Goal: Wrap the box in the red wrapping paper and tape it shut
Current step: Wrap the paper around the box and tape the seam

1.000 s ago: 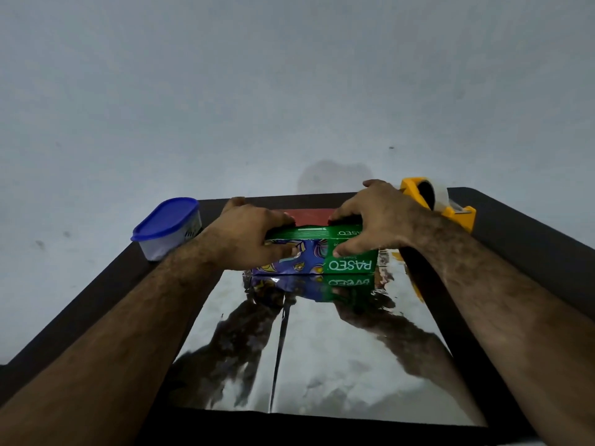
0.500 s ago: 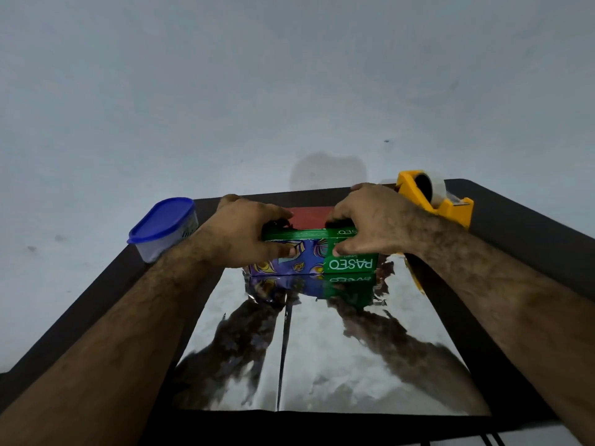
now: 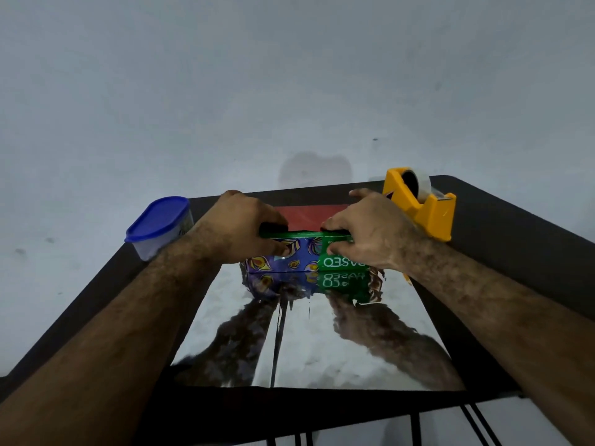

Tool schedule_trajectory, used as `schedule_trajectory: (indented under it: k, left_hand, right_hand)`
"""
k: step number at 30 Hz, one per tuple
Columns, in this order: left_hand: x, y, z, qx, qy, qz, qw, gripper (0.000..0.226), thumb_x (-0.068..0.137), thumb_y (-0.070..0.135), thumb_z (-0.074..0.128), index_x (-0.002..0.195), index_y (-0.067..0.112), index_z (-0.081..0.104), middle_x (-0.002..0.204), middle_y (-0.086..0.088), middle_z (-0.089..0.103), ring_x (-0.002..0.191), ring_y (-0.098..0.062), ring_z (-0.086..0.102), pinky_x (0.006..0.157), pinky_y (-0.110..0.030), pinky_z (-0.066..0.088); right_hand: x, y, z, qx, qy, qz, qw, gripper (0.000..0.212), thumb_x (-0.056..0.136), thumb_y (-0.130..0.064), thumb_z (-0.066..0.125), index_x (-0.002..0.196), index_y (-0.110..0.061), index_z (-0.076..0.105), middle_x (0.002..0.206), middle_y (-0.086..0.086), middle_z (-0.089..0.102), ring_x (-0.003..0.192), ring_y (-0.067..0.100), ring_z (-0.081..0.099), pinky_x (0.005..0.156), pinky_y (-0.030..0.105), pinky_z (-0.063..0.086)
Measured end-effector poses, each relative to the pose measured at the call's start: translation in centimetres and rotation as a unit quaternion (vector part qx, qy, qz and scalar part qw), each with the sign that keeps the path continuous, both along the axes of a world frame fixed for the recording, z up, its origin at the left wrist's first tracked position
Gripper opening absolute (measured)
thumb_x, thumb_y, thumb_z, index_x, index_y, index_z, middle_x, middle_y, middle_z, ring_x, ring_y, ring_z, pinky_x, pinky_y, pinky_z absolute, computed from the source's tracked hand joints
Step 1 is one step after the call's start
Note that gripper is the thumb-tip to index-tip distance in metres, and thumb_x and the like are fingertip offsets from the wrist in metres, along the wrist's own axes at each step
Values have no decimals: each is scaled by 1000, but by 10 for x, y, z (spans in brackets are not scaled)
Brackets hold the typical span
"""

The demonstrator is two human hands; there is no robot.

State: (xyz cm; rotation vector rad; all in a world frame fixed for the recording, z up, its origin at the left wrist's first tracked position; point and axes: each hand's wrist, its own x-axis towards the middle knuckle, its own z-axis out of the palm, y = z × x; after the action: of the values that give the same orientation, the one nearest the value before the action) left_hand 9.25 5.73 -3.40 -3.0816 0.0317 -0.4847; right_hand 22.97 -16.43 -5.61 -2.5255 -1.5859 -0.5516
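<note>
Pale grey wall backs one dark table [image 3: 502, 226], where one sheet of wrapping paper [image 3: 322, 342] lies shiny side up, its far red edge showing. On it sits one box [image 3: 289, 260], gripped at its top by the left hand [image 3: 240, 230] and right hand [image 3: 363, 235]. One blue-lidded container [image 3: 161, 225] stands left, one yellow tape dispenser [image 3: 421, 202] right.

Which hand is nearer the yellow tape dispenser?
Right. The right hand grips the box just beside the tape dispenser; the left hand grips the box's far end, nearer the blue-lidded tub.
</note>
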Motion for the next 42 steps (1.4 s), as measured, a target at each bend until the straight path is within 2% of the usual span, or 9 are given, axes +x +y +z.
schedule_trajectory:
  k: [10, 14, 19, 23, 30, 33, 35, 39, 42]
  left_hand:
    - [-13, 10, -5, -28, 3, -12, 1000, 58, 86, 45, 85, 140, 28, 69, 130, 11, 74, 110, -9, 70, 90, -18, 42]
    - [-14, 18, -13, -81, -4, -19, 997, 63, 84, 37, 88, 142, 27, 67, 132, 11, 73, 112, -4, 69, 95, -17, 45]
    - [-14, 32, -26, -129, -19, -35, 991, 61, 84, 26, 89, 141, 28, 68, 131, 13, 73, 108, 1, 67, 96, -22, 52]
    - [-14, 35, -34, -147, -40, -36, 988, 61, 84, 22, 88, 141, 30, 68, 128, 15, 73, 103, 3, 65, 92, -21, 52]
    - [-17, 37, -32, -141, -45, -41, 988, 57, 85, 20, 88, 138, 30, 70, 127, 13, 74, 100, 1, 64, 90, -19, 48]
    - [-18, 37, -32, -131, -55, -38, 989, 55, 84, 21, 89, 136, 29, 72, 123, 13, 74, 96, 3, 61, 83, -4, 39]
    - [-18, 37, -32, -128, -60, -36, 989, 54, 83, 20, 89, 134, 28, 73, 121, 13, 74, 94, 4, 59, 78, 3, 31]
    - [-18, 38, -31, -120, -62, -36, 990, 52, 84, 11, 85, 132, 27, 75, 116, 13, 75, 93, 2, 60, 80, 1, 33]
    - [-18, 37, -30, -117, -66, -44, 990, 51, 83, 7, 84, 129, 26, 76, 116, 9, 77, 95, -2, 64, 84, -7, 39]
  right_hand:
    - [-8, -3, 1, 9, 21, 1, 1000, 50, 93, -46, 74, 138, -25, 68, 130, -7, 73, 126, 11, 63, 129, 34, 16]
    - [-14, -7, -1, 29, 40, -18, 999, 54, 95, -36, 74, 146, -25, 60, 141, -3, 67, 147, 19, 43, 123, 25, 17]
    - [-6, -8, -16, 5, 4, -14, 1000, 82, 82, -42, 85, 153, -23, 50, 151, -4, 58, 147, 17, 44, 129, 40, 16]
    - [-4, -17, -38, 38, -88, -28, 995, 109, 73, -42, 91, 162, -19, 32, 168, 1, 33, 157, 23, 25, 130, 47, 15]
    - [0, -24, -52, 93, -88, -37, 991, 99, 74, -41, 90, 157, -18, 41, 160, 0, 47, 153, 23, 35, 130, 48, 11]
    - [1, -24, -55, 115, -94, -26, 989, 91, 68, -38, 94, 148, -19, 54, 142, 1, 62, 137, 25, 54, 128, 48, 14]
    - [1, -23, -54, 122, -97, -16, 988, 91, 66, -36, 95, 146, -20, 55, 142, 0, 61, 136, 25, 54, 127, 47, 13]
    - [-2, -25, -54, 136, -120, 7, 983, 87, 71, -47, 83, 148, -18, 54, 154, 1, 51, 147, 25, 43, 129, 51, 8]
    - [-3, -26, -56, 152, -128, 23, 980, 68, 83, -56, 67, 139, -18, 63, 136, -1, 66, 137, 24, 55, 127, 58, 11]
